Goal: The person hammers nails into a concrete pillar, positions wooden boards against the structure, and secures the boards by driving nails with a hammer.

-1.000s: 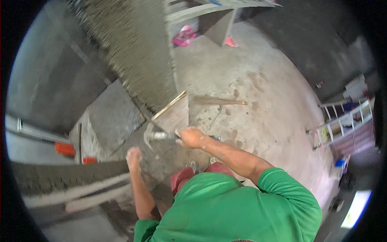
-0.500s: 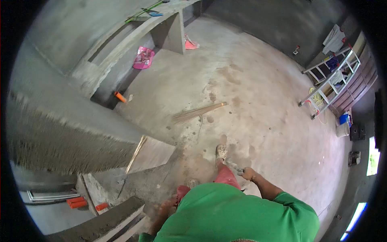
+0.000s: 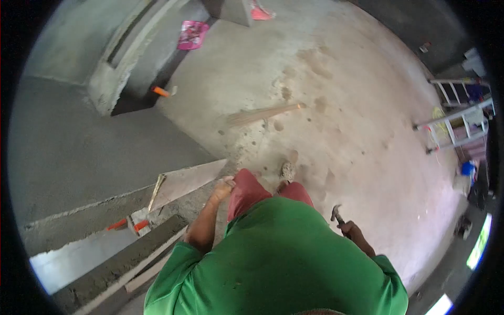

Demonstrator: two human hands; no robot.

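My right hand (image 3: 350,230) is wrapped round the handle of a hammer (image 3: 336,214), whose head points up, out to the right of my body. My left hand (image 3: 224,187) is beside my left thigh, near the right end of a wooden board (image 3: 191,181). Its fingers look curled, but whether they hold anything is not visible. The board leans at the corner of the grey mortared wall. My red trousers (image 3: 247,190) and one speckled shoe (image 3: 287,171) show below me.
A bundle of thin sticks (image 3: 262,114) lies on the concrete floor (image 3: 367,157). An aluminium ladder (image 3: 455,126) stands at the right. A pink bag (image 3: 192,35) and an orange pipe (image 3: 160,91) are at the upper left. A mortared ledge (image 3: 121,262) runs along the lower left.
My right hand has swung with the hammer from in front of me to the far right. My left hand has come up beside my thigh. The view has shifted, and my left leg is raised.
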